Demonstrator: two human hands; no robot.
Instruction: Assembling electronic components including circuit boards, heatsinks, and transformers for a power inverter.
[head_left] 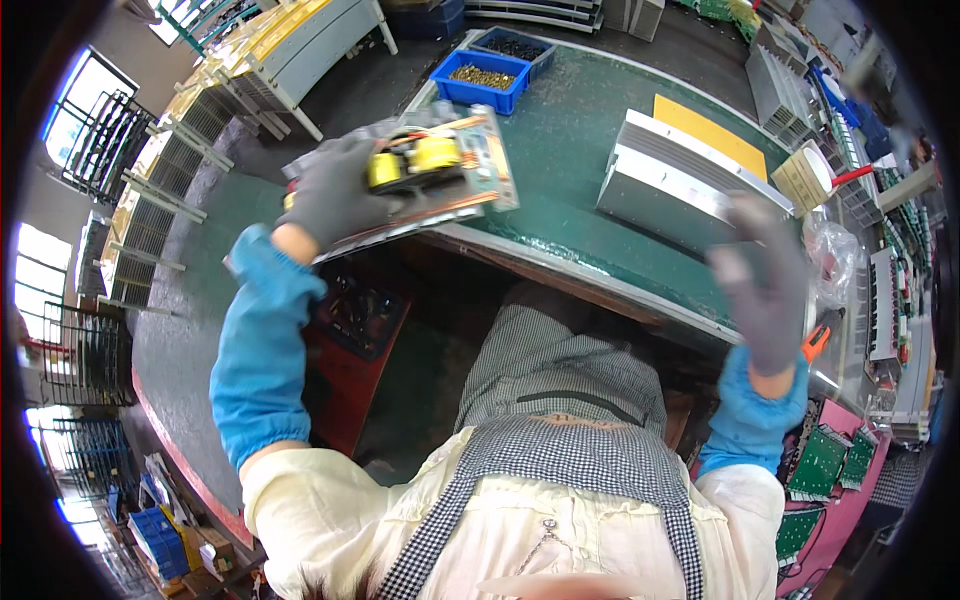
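Circuit board with yellow coils, grasped at its left end by the gloved left hand. We see the board jut out to the right of that hand, over the near edge of the green table. The glove covers the board's left part, and most of the fingertips are hidden from us. Blur softens the smaller parts around the coils, and we cannot tell whether the board's underside touches the table.

Well apart from the board, the gloved right hand is at the right end of a silver metal case. Its fingers are smeared by motion, so we cannot tell whether they grip, touch or clear the case. Behind the case we note a yellow sheet, partly covered by it. Farther back, a blue bin holds brass-coloured pieces too small for us to identify. Below the table, shadow leaves the dark items hard to make out.
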